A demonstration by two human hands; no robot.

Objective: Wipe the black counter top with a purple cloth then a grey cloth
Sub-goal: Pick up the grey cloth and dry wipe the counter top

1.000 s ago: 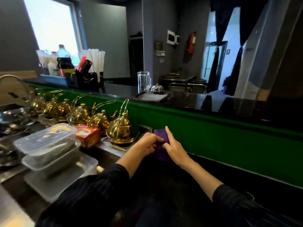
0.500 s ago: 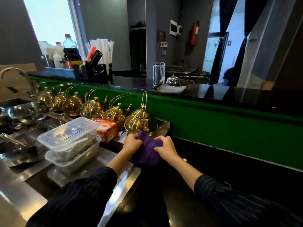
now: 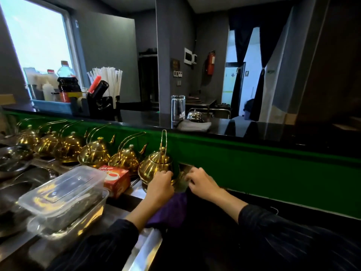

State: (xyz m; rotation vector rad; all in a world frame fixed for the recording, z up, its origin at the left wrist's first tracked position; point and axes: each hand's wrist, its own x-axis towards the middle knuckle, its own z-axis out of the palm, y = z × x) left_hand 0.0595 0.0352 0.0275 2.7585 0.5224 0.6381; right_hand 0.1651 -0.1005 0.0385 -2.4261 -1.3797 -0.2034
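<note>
Past the stacked plastic tubs and red tea box, our left hand and right hand each curl fingers around the purple cloth (hanging between our wrists) above the black bench.

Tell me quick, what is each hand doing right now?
Left hand: closed, gripping the crumpled purple cloth.
Right hand: fingers curled by the cloth's top; grip cannot be told.
</note>
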